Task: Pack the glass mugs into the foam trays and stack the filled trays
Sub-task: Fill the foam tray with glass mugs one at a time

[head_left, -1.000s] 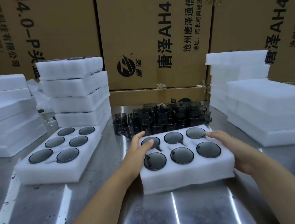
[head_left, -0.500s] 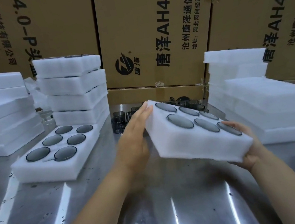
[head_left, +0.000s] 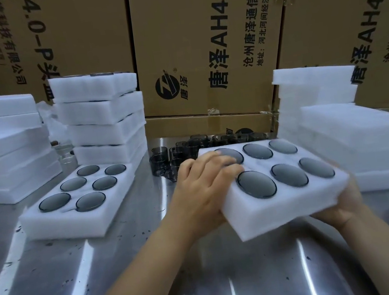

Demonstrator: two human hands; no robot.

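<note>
Over the steel surface, head view:

- Foam tray is held clear of the surface, centre-right of frame and tilted, with its near-left corner lowest.
- Six glass mugs sit in its round pockets, two rows of three. All are seated flush.
- Left hand: forearm comes in from bottom-left, back of the hand up. Fingers are curled over the tray's left edge onto the top face, and the fingertips reach the rim of the far-left pocket. It's clamped on the tray.
- Right hand: sits under the near-right corner, palm against the underside, wrist bent up. Its fingers are hidden by the foam, so I can't tell if they curl round it or lie flat.
- The two hands are apart, with the tray between them.
- Second tray lies flat on the surface to the left, also with six mugs in it.
- Stack of trays stands just behind the second tray, four high.
- Loose mugs are clustered on the surface beyond the held tray, partly hidden by it.
- Foam slabs are piled at right, with more at far left.
- Cardboard boxes with printed lettering form the back wall.
</note>
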